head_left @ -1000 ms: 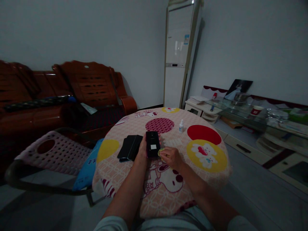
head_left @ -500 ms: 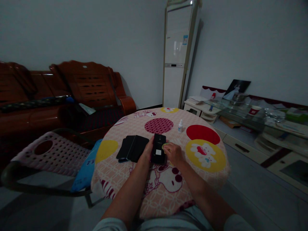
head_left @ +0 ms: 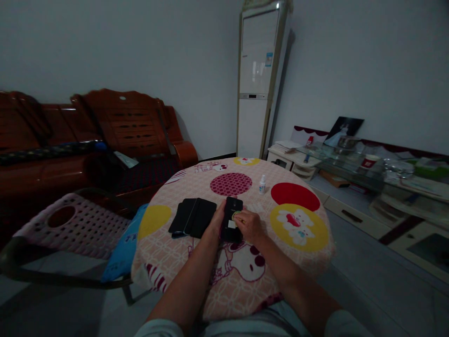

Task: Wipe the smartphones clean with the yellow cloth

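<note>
A black phone point(head_left: 231, 232) with a small white label on its back is held over the table in front of me. My left hand point(head_left: 218, 216) grips it along its left edge. Pinched in my right hand point(head_left: 251, 225) is a small yellow-green thing point(head_left: 236, 215), perhaps a cloth or pad, which lies against the phone's back. Its exact kind is too small to make out. To the left of the phone lies a black folding case point(head_left: 196, 216), spread out on the tablecloth. Beyond the hands stands a small white bottle point(head_left: 262, 185), upright.
A patterned cloth covers the round table point(head_left: 224, 297). At the left are a woven chair point(head_left: 79, 224) with a blue cushion point(head_left: 124, 248) and a wooden sofa point(head_left: 126, 126). A low cabinet with a glass top point(head_left: 326, 161) runs along the right, near a tall air conditioner point(head_left: 253, 124).
My right hand has slid leftwards with the yellow-green thing, from the phone's right edge onto the middle of its back. My left hand keeps its hold.
</note>
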### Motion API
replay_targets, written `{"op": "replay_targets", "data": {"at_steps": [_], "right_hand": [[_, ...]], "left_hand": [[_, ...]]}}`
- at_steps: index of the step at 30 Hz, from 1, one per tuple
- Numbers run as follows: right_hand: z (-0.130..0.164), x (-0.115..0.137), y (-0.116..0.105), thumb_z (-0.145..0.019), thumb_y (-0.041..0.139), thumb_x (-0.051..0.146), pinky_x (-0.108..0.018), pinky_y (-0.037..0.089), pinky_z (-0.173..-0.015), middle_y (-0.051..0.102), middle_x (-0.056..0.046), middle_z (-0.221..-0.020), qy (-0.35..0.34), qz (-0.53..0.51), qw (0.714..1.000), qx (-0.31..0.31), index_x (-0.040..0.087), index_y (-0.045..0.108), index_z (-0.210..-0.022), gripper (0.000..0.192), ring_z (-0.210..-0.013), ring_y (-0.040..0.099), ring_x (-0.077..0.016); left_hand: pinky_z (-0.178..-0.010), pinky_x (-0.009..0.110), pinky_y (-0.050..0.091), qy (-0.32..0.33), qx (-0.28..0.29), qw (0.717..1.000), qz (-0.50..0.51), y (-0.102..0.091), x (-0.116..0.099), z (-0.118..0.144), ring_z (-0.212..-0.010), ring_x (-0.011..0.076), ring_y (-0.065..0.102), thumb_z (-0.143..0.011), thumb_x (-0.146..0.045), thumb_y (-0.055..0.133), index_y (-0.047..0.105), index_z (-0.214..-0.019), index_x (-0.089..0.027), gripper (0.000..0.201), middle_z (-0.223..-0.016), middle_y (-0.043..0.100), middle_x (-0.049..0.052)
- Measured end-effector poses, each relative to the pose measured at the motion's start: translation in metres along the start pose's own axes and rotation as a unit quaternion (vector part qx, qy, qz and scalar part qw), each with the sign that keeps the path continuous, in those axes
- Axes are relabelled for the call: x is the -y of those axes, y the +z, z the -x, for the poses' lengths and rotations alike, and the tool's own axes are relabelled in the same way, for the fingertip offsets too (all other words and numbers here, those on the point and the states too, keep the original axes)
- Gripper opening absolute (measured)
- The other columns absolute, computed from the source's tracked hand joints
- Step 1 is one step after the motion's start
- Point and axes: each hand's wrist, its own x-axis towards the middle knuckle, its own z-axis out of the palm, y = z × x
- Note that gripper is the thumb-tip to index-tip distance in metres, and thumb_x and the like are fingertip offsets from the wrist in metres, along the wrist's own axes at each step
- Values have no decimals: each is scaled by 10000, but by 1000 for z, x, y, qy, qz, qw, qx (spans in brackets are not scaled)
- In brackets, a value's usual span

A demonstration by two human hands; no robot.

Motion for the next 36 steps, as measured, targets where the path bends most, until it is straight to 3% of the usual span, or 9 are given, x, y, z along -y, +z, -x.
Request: {"op": "replay_targets", "data": {"at_steps": [6, 11, 15, 19, 23, 31, 36], "right_hand": [[-5, 11, 5, -868, 557, 157, -250, 395, -675, 621, -16, -685, -18, 1, 1000, 2, 201, 672, -707, 203, -671, 568, -141], [-5, 7, 4, -858, 553, 140, -245, 403, -665, 625, -17, -685, -4, -9, 1000, 2, 200, 677, -710, 201, -662, 565, -142], [-2, -2, 0, -856, 547, 140, -235, 406, -670, 617, -16, -682, 13, 3, 1000, -8, 200, 652, -666, 226, -678, 564, -142], [-2, -4, 1, -856, 560, 144, -234, 401, -652, 604, -20, -680, 21, 9, 999, -32, 188, 653, -675, 208, -676, 565, -144], [-6, -3, 7, -867, 559, 165, -236, 410, -657, 624, -29, -726, 16, 2, 999, -50, 189, 685, -749, 174, -700, 581, -146], [-4, -12, 2, -846, 563, 130, -236, 407, -653, 641, -32, -716, 32, 34, 997, -54, 192, 684, -726, 182, -699, 593, -153], [-4, -15, 2, -864, 546, 151, -249, 420, -668, 655, -44, -750, 35, 28, 997, -68, 193, 700, -762, 189, -711, 597, -161]], "left_hand": [[-530, 215, 513, 7, 18, 1000, -23, 1, 9, -6, -689, 165, 686, -929, -350, 453, 542, -1323, -117, 466, -921, 722, 94], [-615, 269, 548, -8, 10, 1000, 5, 2, 1, -3, -717, 191, 695, -931, -365, 433, 582, -1274, -119, 448, -901, 725, 100], [-583, 307, 542, -46, -2, 999, 6, 4, -4, 4, -695, 225, 689, -926, -457, 402, 644, -1174, -84, 509, -868, 726, 126], [-564, 268, 516, 3, -9, 999, -35, 5, 2, 4, -667, 191, 672, -885, -446, 511, 648, -1184, -124, 460, -857, 728, 85], [-678, 254, 516, 31, 20, 997, -71, 5, 11, -2, -776, 178, 673, -837, -430, 601, 621, -1242, -165, 484, -923, 725, 51], [-625, 275, 516, 16, 13, 999, -29, 2, 3, 0, -755, 195, 675, -906, -414, 471, 601, -1266, -195, 441, -911, 722, 66], [-646, 271, 517, 24, 29, 999, -38, 4, 7, 1, -780, 196, 677, -902, -414, 487, 607, -1258, -186, 440, -922, 720, 71]]}}
